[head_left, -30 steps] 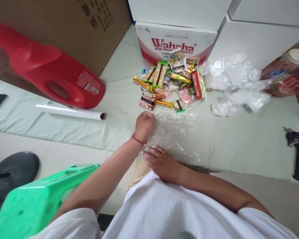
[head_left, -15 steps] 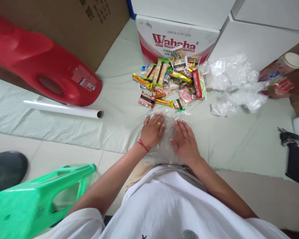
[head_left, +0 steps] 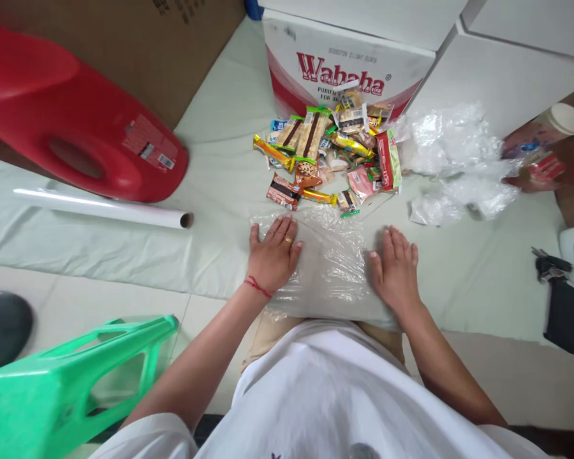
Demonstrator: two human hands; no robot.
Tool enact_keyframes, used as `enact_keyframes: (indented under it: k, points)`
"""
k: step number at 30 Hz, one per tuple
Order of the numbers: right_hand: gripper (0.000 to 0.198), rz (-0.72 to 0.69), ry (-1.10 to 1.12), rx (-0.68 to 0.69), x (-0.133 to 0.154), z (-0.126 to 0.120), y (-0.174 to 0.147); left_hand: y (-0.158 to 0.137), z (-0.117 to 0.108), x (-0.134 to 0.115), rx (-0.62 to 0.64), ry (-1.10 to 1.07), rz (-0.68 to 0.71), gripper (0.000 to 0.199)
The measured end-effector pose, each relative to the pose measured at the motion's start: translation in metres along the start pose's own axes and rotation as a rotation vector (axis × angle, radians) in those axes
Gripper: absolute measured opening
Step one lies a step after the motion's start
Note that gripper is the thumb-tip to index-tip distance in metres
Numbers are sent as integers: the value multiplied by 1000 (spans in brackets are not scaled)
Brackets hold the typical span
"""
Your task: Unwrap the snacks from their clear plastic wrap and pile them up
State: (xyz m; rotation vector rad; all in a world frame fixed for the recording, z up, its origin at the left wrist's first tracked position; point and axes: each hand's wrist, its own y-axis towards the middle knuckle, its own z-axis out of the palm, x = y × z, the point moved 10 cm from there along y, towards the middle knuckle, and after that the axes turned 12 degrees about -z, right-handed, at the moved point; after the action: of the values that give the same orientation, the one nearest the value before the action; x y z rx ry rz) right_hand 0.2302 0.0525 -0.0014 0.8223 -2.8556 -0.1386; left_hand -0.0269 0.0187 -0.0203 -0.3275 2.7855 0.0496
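Observation:
A clear plastic bag (head_left: 330,261) lies flat on the cloth-covered table at its front edge. My left hand (head_left: 272,256) rests palm down on the bag's left side, fingers spread and pointing away from me; a ring and a red string bracelet are on it. Just beyond the bag's right edge, my right hand (head_left: 396,268) lies palm down and open, its thumb close to the plastic. Behind the bag is a heap of small wrapped snacks (head_left: 310,134), among them a red and green packet (head_left: 388,160) and a brown packet (head_left: 284,192).
A Wahaha carton (head_left: 344,64) stands behind the snacks. Crumpled clear plastic (head_left: 452,146) and a paper cup (head_left: 545,131) are on the right, with keys and a black case (head_left: 563,315) nearer. At left are a red jug (head_left: 138,153), a white roll (head_left: 100,208) and a green stool (head_left: 43,382).
My hands have moved apart, the left one leftward and the right one rightward off the bag. The plastic between them now lies wider and flatter.

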Motion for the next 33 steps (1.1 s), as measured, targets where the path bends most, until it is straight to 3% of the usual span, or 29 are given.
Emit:
enact_keyframes:
  k: [4,6,12,17,20,23,25,28,31,33]
  points:
    - [66,-289,123,8,69,7,15,-1,1,-6,15,1,31,57]
    - [67,-342,132,53,85,21,19,-4,2,-10,32,3,68,56]
    - [69,-188,53,42,43,35,10,-8,-1,2,18,1,49,57]
    - [63,-132,32,41,20,24,1,-5,-3,10,-6,-13,-2,60]
    - [54,-73,74,9,5,7,14,-5,-2,10,-10,-16,0,62]
    - [48,16,191,-68,-10,-14,55,-5,-1,10,-2,-11,3,63]
    - [43,36,322,-94,-9,-20,99,-5,0,10,6,-8,4,63]
    - [33,-17,398,-68,19,-17,184,-4,1,10,13,-2,4,63]
    - [39,53,342,-44,41,-4,259,-4,1,10,7,8,7,63]
    - [46,129,312,-58,48,2,291,-4,1,10,4,13,9,63]
